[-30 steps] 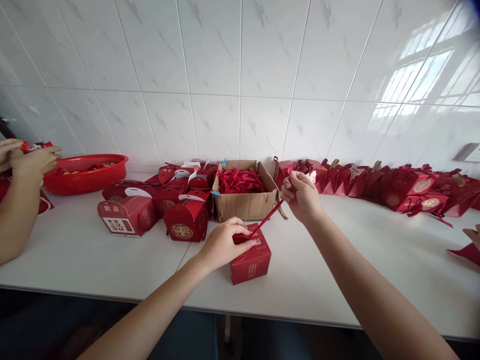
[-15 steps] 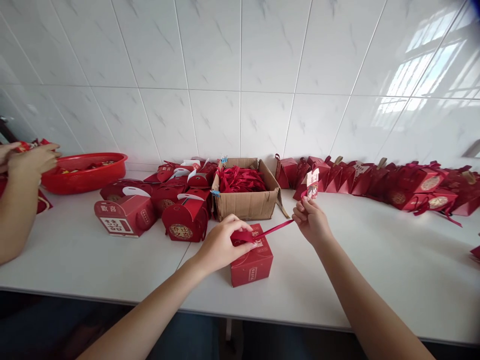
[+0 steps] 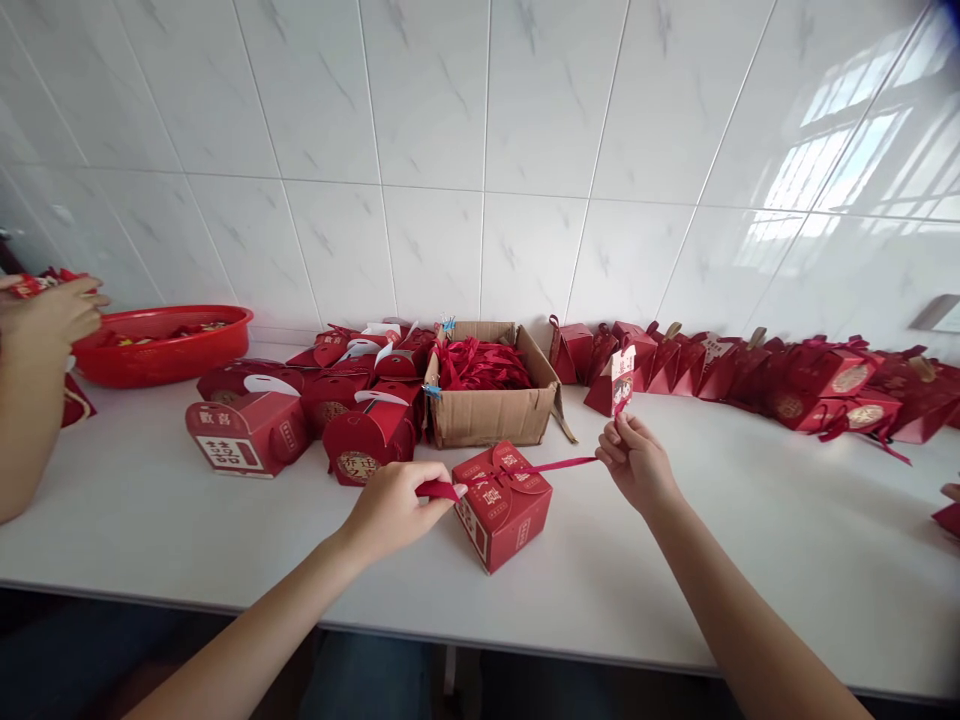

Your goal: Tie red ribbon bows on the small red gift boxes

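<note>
A small red gift box point(image 3: 501, 510) sits on the white table point(image 3: 720, 560) in front of me, turned at an angle. A red ribbon point(image 3: 555, 465) runs across its top. My left hand point(image 3: 394, 508) is closed on the ribbon's left end beside the box. My right hand point(image 3: 637, 462) pinches the ribbon's right end, pulled out to the right, with a small red-and-white tag point(image 3: 622, 377) standing up above its fingers.
A cardboard box point(image 3: 491, 412) of red ribbons stands behind the gift box. Several red boxes point(image 3: 251, 430) cluster to its left, a red basin point(image 3: 161, 345) beyond. A row of finished red boxes point(image 3: 810, 385) lines the tiled wall. Another person's hands point(image 3: 45, 310) work at far left.
My left hand moved off the box top to its left side, drawing the ribbon out. My right hand dropped from near the wall boxes and pulled the ribbon level. The box has turned.
</note>
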The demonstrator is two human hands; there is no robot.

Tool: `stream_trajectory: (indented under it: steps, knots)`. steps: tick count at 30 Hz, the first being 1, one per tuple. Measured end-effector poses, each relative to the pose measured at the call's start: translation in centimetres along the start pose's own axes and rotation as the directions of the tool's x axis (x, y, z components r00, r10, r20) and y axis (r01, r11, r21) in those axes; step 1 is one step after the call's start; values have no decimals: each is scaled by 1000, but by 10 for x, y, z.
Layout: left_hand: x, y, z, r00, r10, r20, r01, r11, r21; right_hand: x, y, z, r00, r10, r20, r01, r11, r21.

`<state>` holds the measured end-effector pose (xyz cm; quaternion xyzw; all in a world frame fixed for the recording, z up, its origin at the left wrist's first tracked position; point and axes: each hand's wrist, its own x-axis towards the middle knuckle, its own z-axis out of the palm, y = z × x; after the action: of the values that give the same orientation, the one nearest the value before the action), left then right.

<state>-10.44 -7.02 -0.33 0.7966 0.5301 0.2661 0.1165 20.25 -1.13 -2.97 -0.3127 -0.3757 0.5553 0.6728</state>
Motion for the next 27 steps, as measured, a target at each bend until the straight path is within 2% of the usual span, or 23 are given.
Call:
stream_trajectory:
  steps: [3, 6, 9, 12, 14, 17, 19, 21, 23, 24, 25, 26, 27]
  knots:
    - [0, -1, 3, 997, -78, 26, 81, 976, -204, -2, -1, -2, 1000, 14, 3, -14, 999, -47]
    - [0, 2, 12, 985, -152, 79, 170, 906, -388, -4, -1, -1, 996, 85, 29, -81, 987, -137]
    - [2, 4, 24, 974, -193, 115, 224, 874, -432, -11, -2, 1, 970, 227, 84, -194, 938, -288]
    - [8, 7, 32, 965, -190, 178, 254, 841, -477, -23, -6, 5, 939, 324, 117, -248, 871, -424]
    - [15, 10, 33, 955, -169, 243, 274, 816, -509, -31, -10, 7, 914, 379, 145, -236, 786, -571]
    - [25, 12, 29, 933, -145, 329, 309, 790, -530, -39, -12, 9, 884, 437, 167, -106, 535, -838]
    - [30, 12, 28, 927, -146, 347, 321, 788, -526, -42, -12, 11, 936, 315, 158, 37, 360, -932]
    - [32, 12, 29, 933, -171, 315, 319, 797, -513, -42, -11, 16, 980, 75, 182, 162, 218, -962]
    - [31, 14, 31, 949, -221, 224, 306, 815, -492, -43, -12, 22, 972, -74, 221, 231, 174, -957]
    - [29, 16, 32, 955, -250, 161, 297, 826, -479, -44, -13, 25, 971, -57, 233, 240, 197, -951]
    - [26, 18, 33, 957, -277, 91, 287, 837, -467, -45, -14, 28, 971, 22, 240, 228, 240, -944]
    - [24, 22, 33, 959, -283, 16, 260, 854, -450, -46, -16, 31, 959, 148, 243, 193, 290, -937]
    - [21, 26, 34, 965, -256, -59, 208, 882, -424, -46, -17, 32, 924, 291, 249, 145, 337, -930]
